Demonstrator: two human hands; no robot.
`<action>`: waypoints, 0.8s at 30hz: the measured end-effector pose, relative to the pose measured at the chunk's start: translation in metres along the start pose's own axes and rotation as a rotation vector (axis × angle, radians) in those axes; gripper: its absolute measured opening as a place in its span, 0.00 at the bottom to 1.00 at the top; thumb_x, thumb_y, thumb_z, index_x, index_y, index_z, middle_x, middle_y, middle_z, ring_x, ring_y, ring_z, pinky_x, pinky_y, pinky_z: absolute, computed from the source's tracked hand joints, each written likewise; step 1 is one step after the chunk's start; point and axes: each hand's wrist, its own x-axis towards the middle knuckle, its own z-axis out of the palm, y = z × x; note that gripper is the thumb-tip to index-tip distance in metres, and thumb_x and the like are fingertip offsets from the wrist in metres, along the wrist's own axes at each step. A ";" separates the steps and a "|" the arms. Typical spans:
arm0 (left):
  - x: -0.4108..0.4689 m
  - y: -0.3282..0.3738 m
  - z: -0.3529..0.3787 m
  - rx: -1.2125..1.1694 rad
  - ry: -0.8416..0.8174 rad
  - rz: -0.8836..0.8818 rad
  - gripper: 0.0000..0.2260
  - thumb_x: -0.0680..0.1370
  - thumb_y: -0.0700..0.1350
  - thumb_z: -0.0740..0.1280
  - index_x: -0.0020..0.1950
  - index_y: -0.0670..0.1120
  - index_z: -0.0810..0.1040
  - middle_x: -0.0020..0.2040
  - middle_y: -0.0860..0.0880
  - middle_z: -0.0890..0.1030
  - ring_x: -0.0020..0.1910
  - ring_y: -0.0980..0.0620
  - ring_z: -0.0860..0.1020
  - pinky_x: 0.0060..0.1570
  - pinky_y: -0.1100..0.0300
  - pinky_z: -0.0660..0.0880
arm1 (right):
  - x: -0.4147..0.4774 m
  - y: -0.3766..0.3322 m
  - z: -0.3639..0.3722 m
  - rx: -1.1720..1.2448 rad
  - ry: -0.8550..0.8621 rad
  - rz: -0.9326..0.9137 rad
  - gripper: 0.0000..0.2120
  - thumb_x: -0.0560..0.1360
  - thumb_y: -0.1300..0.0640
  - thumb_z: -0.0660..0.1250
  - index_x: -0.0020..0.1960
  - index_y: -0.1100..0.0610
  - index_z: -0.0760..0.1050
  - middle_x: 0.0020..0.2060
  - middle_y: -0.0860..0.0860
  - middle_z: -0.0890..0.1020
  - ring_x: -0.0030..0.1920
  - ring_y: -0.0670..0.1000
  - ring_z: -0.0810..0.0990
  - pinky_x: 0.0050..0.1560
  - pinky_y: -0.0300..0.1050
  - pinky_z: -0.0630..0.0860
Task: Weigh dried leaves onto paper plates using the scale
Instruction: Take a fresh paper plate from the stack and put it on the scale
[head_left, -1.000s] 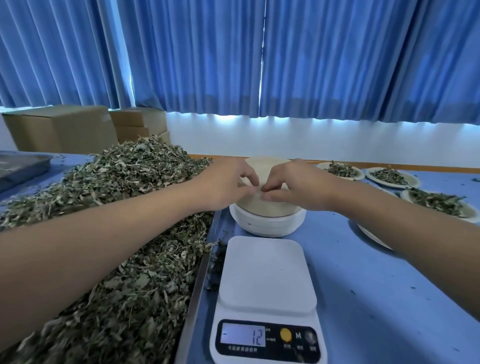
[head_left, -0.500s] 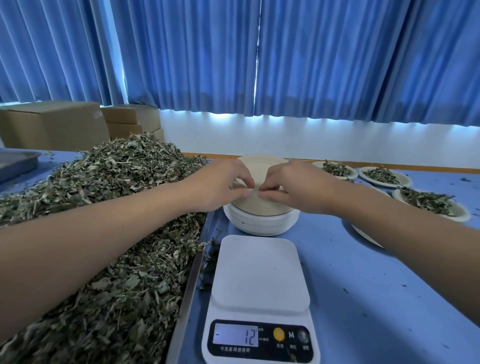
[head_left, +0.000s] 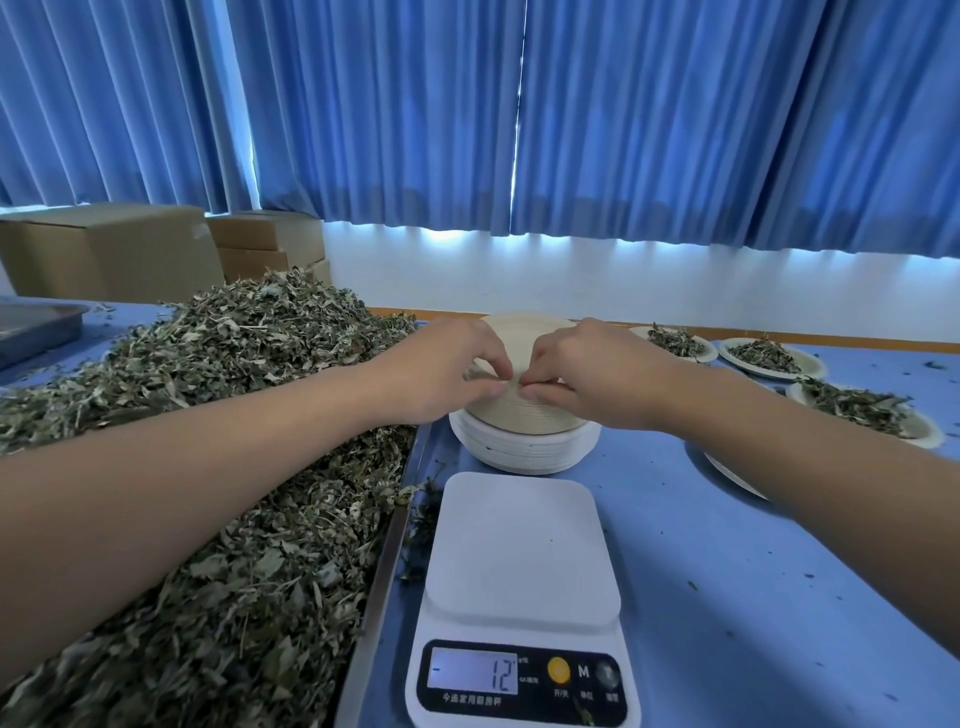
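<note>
A stack of paper plates (head_left: 524, 441) is seen at the middle of a blue table (head_left: 727, 597), just behind a white scale (head_left: 522, 561), its beige upper part tilted toward the camera over a white lower part. The near rim at the top of the stack is pinched by the left hand (head_left: 441, 371) and the right hand (head_left: 587, 374), fingertips curled and almost meeting; whether a single plate is caught cannot be told. The scale's platform is bare, and "12" is shown on its display (head_left: 474, 670), with a short dash at the left. A large heap of dried leaves (head_left: 208, 467) is piled in a metal tray (head_left: 379, 587) on the left, under the left forearm. Three filled plates (head_left: 769, 358) are set out along the far right of the table, and part of an empty plate (head_left: 732, 475) is visible beneath the right forearm. Cardboard boxes (head_left: 104, 249) are stacked at the back left, before blue curtains (head_left: 623, 130).
</note>
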 end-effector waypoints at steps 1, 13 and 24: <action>0.000 0.000 0.000 -0.002 0.000 -0.001 0.08 0.79 0.48 0.71 0.56 0.49 0.85 0.58 0.53 0.80 0.57 0.55 0.76 0.61 0.58 0.70 | 0.000 0.000 0.000 -0.014 -0.006 0.000 0.16 0.84 0.47 0.58 0.52 0.51 0.83 0.48 0.49 0.81 0.46 0.54 0.77 0.51 0.52 0.74; 0.001 0.002 0.000 0.012 0.001 -0.015 0.08 0.81 0.42 0.67 0.56 0.48 0.85 0.59 0.53 0.80 0.59 0.54 0.75 0.61 0.61 0.67 | 0.002 0.000 0.001 -0.045 -0.009 0.005 0.18 0.84 0.49 0.56 0.48 0.55 0.81 0.46 0.51 0.81 0.45 0.56 0.77 0.53 0.54 0.75; 0.002 0.005 -0.002 0.005 0.002 -0.013 0.09 0.81 0.41 0.67 0.56 0.46 0.85 0.59 0.52 0.81 0.58 0.54 0.76 0.61 0.61 0.67 | 0.005 0.003 0.004 -0.075 -0.001 -0.021 0.18 0.84 0.47 0.56 0.51 0.53 0.82 0.49 0.50 0.81 0.48 0.55 0.78 0.52 0.53 0.74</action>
